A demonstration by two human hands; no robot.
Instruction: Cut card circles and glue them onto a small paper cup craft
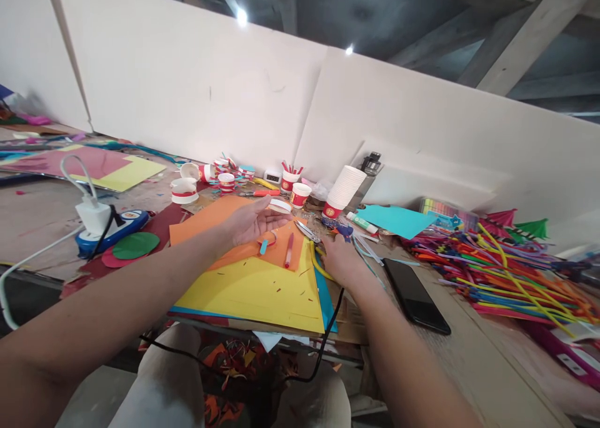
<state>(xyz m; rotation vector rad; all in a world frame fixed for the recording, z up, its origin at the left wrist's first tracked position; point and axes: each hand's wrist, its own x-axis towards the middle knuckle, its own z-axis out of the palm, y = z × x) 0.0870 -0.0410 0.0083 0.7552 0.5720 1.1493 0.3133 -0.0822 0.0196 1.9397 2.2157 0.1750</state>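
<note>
My left hand (253,225) is above the orange paper (201,228), palm partly turned up. Between its thumb and fingers it grips a short white paper-cup ring (280,207). To the right, my right hand (342,260) reaches down with bent fingers beside the scissors (307,231). A curved yellow piece (317,265) lies under those fingers, and a dark blue object (344,230) sits just beyond them. What the fingers close on is hidden. A black cord (323,347) runs up toward this hand. A red pen (289,250) lies on the orange paper, above yellow paper (253,293).
A stack of paper cups (344,190) stands behind my right hand, near a glue stick (362,222). At right lie a black phone (416,297) and a heap of colourful pipe cleaners (510,272). A blue power strip (112,231) with a white charger is at left.
</note>
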